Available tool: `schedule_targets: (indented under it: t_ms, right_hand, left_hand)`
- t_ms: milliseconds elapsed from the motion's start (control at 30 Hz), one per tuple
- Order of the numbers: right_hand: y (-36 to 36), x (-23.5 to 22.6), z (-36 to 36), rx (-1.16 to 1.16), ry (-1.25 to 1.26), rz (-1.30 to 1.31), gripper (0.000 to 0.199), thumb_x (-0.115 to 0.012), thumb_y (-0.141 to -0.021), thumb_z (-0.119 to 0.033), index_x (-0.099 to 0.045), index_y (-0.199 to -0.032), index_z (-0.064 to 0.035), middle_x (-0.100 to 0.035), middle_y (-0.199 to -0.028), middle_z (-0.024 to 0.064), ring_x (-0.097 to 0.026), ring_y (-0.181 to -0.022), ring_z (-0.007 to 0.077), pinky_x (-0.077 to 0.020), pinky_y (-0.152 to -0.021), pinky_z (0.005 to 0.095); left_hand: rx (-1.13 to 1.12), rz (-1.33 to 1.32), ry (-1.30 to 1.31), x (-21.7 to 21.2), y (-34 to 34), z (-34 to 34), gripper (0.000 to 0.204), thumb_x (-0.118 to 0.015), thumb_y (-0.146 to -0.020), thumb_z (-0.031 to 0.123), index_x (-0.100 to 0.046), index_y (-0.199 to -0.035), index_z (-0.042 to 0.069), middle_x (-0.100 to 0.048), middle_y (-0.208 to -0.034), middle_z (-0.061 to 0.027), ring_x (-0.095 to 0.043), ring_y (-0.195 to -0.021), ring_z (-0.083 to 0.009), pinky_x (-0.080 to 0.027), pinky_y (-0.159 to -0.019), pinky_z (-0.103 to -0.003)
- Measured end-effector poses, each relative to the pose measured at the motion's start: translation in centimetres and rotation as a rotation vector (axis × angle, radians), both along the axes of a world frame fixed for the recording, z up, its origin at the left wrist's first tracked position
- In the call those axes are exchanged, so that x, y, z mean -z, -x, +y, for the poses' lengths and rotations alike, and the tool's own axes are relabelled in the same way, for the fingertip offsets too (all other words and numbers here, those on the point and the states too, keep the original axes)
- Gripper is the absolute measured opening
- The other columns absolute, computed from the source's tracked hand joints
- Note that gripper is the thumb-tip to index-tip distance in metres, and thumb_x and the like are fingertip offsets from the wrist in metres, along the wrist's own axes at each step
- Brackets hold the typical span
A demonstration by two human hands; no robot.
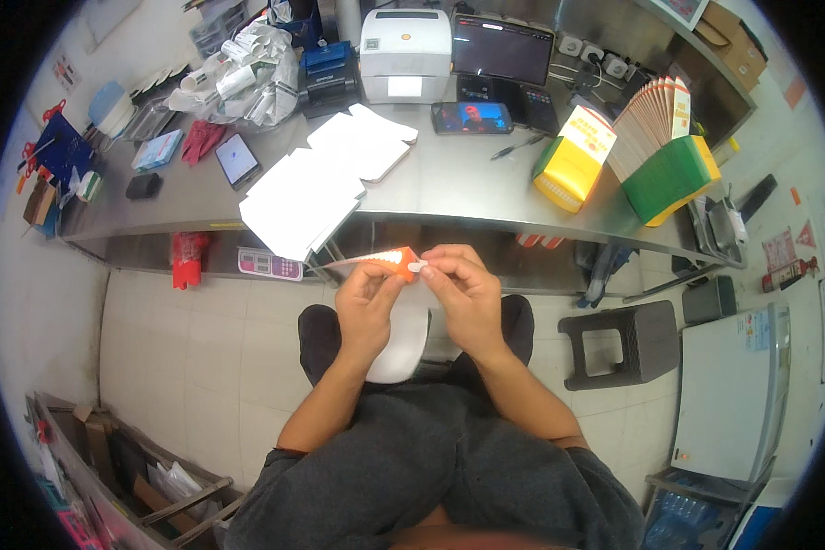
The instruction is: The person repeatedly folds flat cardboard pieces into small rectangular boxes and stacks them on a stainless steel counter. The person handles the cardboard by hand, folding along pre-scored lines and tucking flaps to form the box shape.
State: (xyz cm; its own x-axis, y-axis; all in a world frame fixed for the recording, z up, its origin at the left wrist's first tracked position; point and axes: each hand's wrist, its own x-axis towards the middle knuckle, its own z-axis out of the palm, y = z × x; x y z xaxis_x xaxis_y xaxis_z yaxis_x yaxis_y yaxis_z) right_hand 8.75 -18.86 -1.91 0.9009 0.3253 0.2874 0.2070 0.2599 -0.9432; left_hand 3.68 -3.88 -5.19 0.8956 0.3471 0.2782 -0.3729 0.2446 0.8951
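Observation:
In front of my body, just off the table's near edge, I hold a small folded paper carton (397,256), orange with a white pattern. My left hand (365,302) grips it between thumb and fingers from the left side. The fingers of my right hand (469,291) are pinched together on a small white flap (418,267) at the carton's right end. Beyond my hands, a stack of flat white card blanks (307,197) lies on the steel table (449,183), reaching over its front edge.
On the right stand a yellow and white carton (575,163), a row of nested cartons (653,124) and a green and yellow carton (674,181). A label printer (405,57), laptop (501,50) and phone (472,118) sit further back. A dark stool (640,344) stands on the floor.

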Motion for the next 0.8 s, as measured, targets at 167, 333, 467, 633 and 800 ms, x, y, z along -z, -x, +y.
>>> schedule_targets:
  t_ms: [167, 333, 467, 633, 800]
  right_hand:
    - [-0.3, -0.4, -0.4, -0.079, 0.022, 0.002, 0.011, -0.075, -0.1, -0.007, -0.079, -0.105, 0.0016, -0.065, -0.116, 0.0086, -0.064, -0.104, 0.0154, -0.0532, -0.088, 0.029]
    - [-0.8, -1.4, -0.9, -0.059, 0.211, -0.204, 0.013, -0.079, -0.096, -0.008, -0.081, -0.106, 0.0, -0.068, -0.111, 0.0094, -0.066, -0.102, 0.0182, -0.0537, -0.087, 0.0311]
    - [-0.8, -1.3, -0.6, -0.063, 0.197, -0.214, 0.013, -0.078, -0.094, 0.0, -0.078, -0.107, 0.0021, -0.064, -0.12, 0.0103, -0.065, -0.109, 0.0188, -0.0536, -0.094, 0.0307]
    - [-0.5, -0.8, 0.1, -0.048, 0.032, -0.248, 0.015, -0.08, -0.092, 0.002, -0.077, -0.107, 0.0005, -0.06, -0.125, 0.0123, -0.064, -0.113, 0.0204, -0.0557, -0.096, 0.0335]
    - [-0.2, -0.5, 0.1, -0.008, 0.067, -0.223, 0.015, -0.083, -0.09, 0.001, -0.074, -0.102, -0.0006, -0.059, -0.126, 0.0119, -0.063, -0.114, 0.0202, -0.0569, -0.092, 0.0353]
  left_hand:
    - [0.015, -0.058, 0.083, 0.1, -0.1, -0.1, 0.011, -0.07, -0.101, -0.003, -0.066, -0.111, -0.001, -0.071, -0.117, -0.0099, -0.068, -0.11, -0.0177, -0.054, -0.099, -0.034]
    - [-0.054, -0.102, 0.099, 0.1, -0.1, -0.7, 0.018, -0.073, -0.099, -0.004, -0.066, -0.115, 0.001, -0.071, -0.119, -0.0098, -0.068, -0.111, -0.0176, -0.054, -0.1, -0.035]
    - [0.006, -0.166, 0.171, -0.6, -0.1, -0.4, 0.02, -0.072, -0.1, -0.002, -0.065, -0.119, 0.002, -0.072, -0.12, -0.0105, -0.068, -0.112, -0.0181, -0.055, -0.099, -0.036]
    - [0.072, -0.092, 0.322, -1.4, 0.3, -0.3, 0.013, -0.066, -0.107, 0.008, -0.065, -0.119, 0.003, -0.07, -0.124, -0.0116, -0.068, -0.109, -0.0194, -0.057, -0.09, -0.038]
    - [0.185, -0.142, 0.194, -1.8, 0.5, -0.5, 0.016, -0.065, -0.109, 0.012, -0.063, -0.123, 0.004, -0.069, -0.125, -0.011, -0.067, -0.107, -0.0191, -0.056, -0.089, -0.037]
